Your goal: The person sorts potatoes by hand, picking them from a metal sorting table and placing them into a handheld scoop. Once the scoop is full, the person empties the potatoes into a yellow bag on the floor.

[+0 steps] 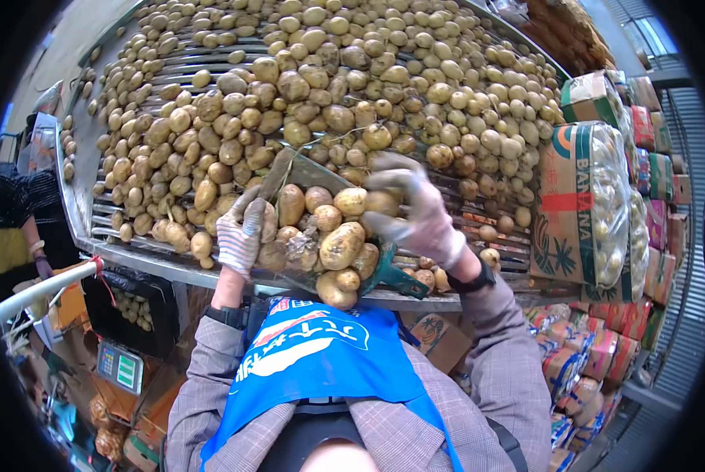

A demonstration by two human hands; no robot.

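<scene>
A scoop with a grey rim [277, 175] and a green edge [399, 281] lies tilted at the table's near side, heaped with potatoes [341, 245]. My left hand [238, 236], in a striped glove, curls at the scoop's left side, against its rim and the potatoes there; the exact grip is partly hidden. On the other side, my right hand [427, 216], gloved and blurred by motion, has its fingers and thumb around a potato [382, 202] above the scoop's right part. A clump of dry, pale matter [301, 248] sits among the scoop's potatoes.
Potatoes cover much of the slatted metal table [211, 49]. A banana carton [561, 204] with bagged potatoes stands at its right end. More cartons [596, 362] are stacked beyond. At left are a scale display [120, 367], a black crate [128, 307] and another person's arm [34, 240].
</scene>
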